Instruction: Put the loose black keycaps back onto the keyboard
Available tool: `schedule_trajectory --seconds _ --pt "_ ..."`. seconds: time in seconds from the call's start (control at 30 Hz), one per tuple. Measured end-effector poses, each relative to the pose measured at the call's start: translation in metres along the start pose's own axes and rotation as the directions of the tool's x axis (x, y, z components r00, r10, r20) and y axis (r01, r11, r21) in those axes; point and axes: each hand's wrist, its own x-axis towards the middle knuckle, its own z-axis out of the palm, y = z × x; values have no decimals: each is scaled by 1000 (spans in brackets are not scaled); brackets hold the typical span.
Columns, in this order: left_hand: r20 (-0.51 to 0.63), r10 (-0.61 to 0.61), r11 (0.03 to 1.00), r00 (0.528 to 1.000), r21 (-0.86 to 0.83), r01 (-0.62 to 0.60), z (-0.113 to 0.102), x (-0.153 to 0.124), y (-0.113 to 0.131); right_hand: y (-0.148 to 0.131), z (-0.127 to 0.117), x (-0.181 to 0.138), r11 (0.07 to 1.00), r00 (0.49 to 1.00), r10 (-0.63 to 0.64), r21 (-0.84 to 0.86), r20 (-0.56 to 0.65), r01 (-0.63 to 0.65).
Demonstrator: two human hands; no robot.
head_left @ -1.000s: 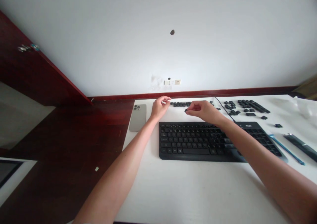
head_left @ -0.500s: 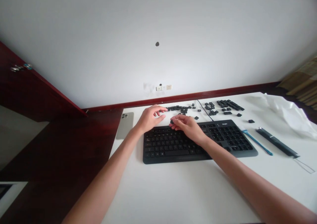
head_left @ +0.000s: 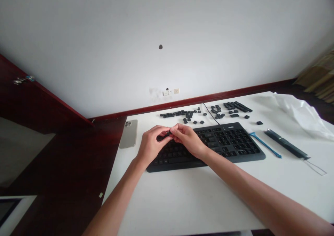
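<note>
A black keyboard (head_left: 180, 162) lies on the white table, with open key positions visible on its right part. Over its upper left, my left hand (head_left: 152, 141) and my right hand (head_left: 190, 139) meet fingertip to fingertip. Thumb and fingers of both are closed on a small black keycap (head_left: 168, 133), mostly covered by the fingertips. Behind the keyboard, loose black keycaps (head_left: 172, 114) lie in a rough row, with a few single ones nearer the keyboard.
More keycaps (head_left: 237, 106) are grouped at the back right. Right of the keyboard lie a blue stick-like tool (head_left: 266, 145) and a dark flat tool with wire loops (head_left: 285, 144). White plastic sheeting (head_left: 302, 114) covers the far right. A phone (head_left: 129, 134) rests at the left edge.
My left hand has come down and closed, meeting my right hand at the keycap. My right hand, which held the keycap before, has shifted slightly left. The view has tilted a little.
</note>
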Motion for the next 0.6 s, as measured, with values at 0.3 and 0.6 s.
schedule_trajectory --seconds 0.3,0.6 --pt "-122 -84 991 989 -117 70 17 -12 -6 -8 0 -7 857 977 -215 -484 -18 179" --pt "-67 60 998 996 22 -59 12 -9 -12 1 1 -8 851 967 -255 -476 -5 222"
